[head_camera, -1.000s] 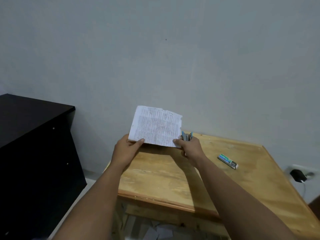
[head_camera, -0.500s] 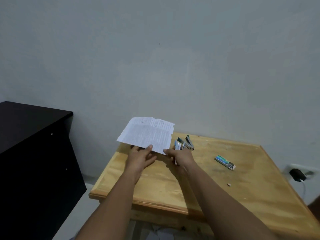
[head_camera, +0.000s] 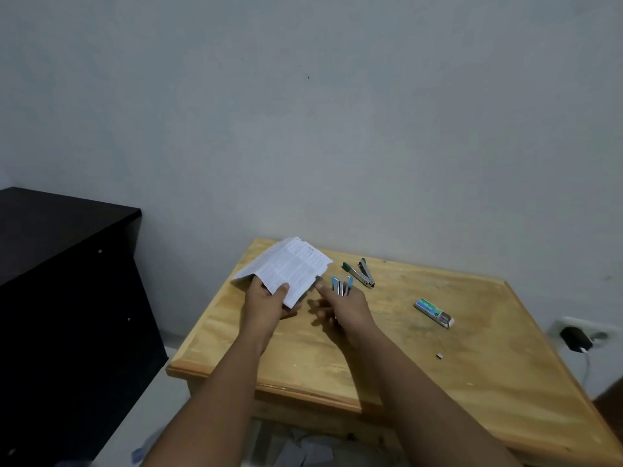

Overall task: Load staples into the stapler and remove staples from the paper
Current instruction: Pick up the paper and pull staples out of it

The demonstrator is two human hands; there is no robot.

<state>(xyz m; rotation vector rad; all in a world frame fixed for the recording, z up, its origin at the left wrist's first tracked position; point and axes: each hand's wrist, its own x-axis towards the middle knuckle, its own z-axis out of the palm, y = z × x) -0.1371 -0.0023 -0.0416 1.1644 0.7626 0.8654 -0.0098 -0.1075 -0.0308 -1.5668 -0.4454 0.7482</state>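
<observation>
My left hand [head_camera: 266, 305] grips a folded printed paper [head_camera: 286, 271] by its near edge, just above the far left corner of the wooden table [head_camera: 421, 372]. My right hand [head_camera: 340, 311] is beside it, off the paper, with its forefinger stretched toward the paper's right edge. That hand's other fingers are closed on a small blue and silver tool [head_camera: 341, 286] that sticks up from it. A metal stapler [head_camera: 359, 273] with a green end lies hinged open on the table behind my right hand. A green staple box [head_camera: 433, 311] lies further right.
A tiny loose piece [head_camera: 439, 355] lies on the table to the right. A black cabinet [head_camera: 67, 298] stands left of the table, with a gap of floor between. A wall socket with a black plug [head_camera: 574, 337] is at the right. The grey wall is close behind.
The paper came down from upright, held by both hands, to low over the table in my left hand alone. My right hand let go of it and kept the blue tool.
</observation>
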